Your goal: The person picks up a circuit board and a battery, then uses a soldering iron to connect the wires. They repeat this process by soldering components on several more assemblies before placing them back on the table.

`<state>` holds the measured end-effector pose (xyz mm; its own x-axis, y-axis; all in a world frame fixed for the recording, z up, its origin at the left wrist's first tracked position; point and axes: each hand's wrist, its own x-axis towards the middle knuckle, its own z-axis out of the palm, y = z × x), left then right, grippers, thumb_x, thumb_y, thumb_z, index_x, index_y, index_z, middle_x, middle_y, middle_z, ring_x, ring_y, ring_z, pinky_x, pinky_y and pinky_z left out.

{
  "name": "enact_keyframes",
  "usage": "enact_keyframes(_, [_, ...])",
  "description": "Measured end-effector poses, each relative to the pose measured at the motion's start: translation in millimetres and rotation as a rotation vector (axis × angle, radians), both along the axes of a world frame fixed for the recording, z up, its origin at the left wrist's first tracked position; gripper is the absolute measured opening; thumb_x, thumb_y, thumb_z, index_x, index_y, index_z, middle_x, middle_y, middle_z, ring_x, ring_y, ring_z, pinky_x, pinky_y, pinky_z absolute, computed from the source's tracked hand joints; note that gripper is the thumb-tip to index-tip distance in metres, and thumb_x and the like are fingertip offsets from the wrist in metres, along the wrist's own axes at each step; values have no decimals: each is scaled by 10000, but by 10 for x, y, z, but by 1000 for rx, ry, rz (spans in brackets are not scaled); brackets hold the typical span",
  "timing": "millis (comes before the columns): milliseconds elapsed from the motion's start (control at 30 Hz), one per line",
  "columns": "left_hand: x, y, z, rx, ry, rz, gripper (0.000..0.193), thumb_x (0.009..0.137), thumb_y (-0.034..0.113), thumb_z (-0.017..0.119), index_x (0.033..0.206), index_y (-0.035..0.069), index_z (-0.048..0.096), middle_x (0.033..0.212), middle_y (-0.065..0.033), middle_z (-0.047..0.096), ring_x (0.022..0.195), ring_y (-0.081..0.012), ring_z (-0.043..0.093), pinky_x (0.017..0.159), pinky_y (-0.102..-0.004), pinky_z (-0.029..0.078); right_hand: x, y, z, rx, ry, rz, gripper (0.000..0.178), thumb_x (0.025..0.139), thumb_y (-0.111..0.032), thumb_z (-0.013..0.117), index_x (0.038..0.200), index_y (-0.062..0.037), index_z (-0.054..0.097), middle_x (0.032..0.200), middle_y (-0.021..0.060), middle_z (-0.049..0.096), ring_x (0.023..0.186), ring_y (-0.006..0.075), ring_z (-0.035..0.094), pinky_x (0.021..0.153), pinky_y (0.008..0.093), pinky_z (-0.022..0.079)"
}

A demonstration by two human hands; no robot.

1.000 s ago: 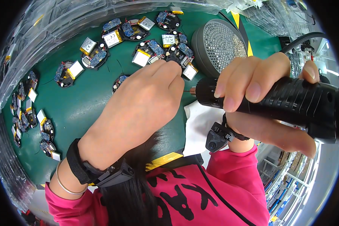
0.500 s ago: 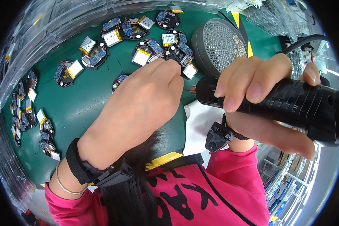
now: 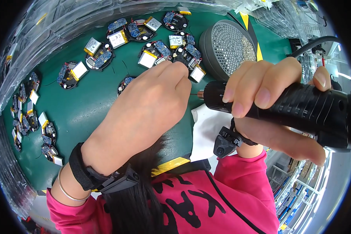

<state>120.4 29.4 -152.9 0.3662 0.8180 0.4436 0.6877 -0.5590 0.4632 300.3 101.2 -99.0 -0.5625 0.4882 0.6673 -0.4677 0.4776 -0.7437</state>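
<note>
My right hand (image 3: 269, 87) is wrapped round a black electric screwdriver (image 3: 300, 103), held level with its bit pointing left. The thin bit ends at my left hand (image 3: 148, 95), by the curled fingers. That hand is closed with its back toward me; whatever lies inside it is hidden. Just beyond its knuckles lie open round black housings (image 3: 189, 52) with blue circuit boards and silver battery packs. A part-covered housing (image 3: 125, 83) shows left of the hand.
A round dark tray with a perforated plate (image 3: 226, 48) holds many small screws at its right side. More opened housings (image 3: 70, 74) are spread on the green mat (image 3: 93, 97). A white cloth (image 3: 206, 128) lies below the screwdriver. Clear plastic trays (image 3: 58, 27) line the back.
</note>
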Motion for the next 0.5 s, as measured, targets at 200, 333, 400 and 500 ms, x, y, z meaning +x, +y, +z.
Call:
enact_keyframes(200, [-3,-1,2,-19,-20,-16,111,676,18,614,776,-22,589,858,-113,515,853,-241,565,782,-313,517,10,2,-3,8,13,-15,919,768,-838,515,1378,-165,375,880,73,530,542,192,554,504,363,481])
enact_keyframes(333, [4,-5,-8,-4,-9,-8,107,677,15,615,773,-23,589,857,-115,516,851,-242,567,784,-314,522,16,1,-4,14,22,-28,915,776,-838,504,1377,-160,379,877,71,527,545,190,549,502,362,474])
enact_keyframes(400, [7,-1,-14,22,-1,2,107,677,13,617,773,-25,590,857,-115,515,848,-243,567,785,-314,524,12,1,-3,18,27,-35,912,780,-838,499,1376,-157,381,876,69,526,546,189,547,501,362,471])
enact_keyframes(500, [6,3,-15,26,-6,-5,111,676,11,617,777,-26,592,856,-115,514,847,-244,567,787,-312,525,-39,-67,-9,-22,53,-51,918,781,-842,491,1378,-153,381,874,69,524,546,190,545,502,362,469])
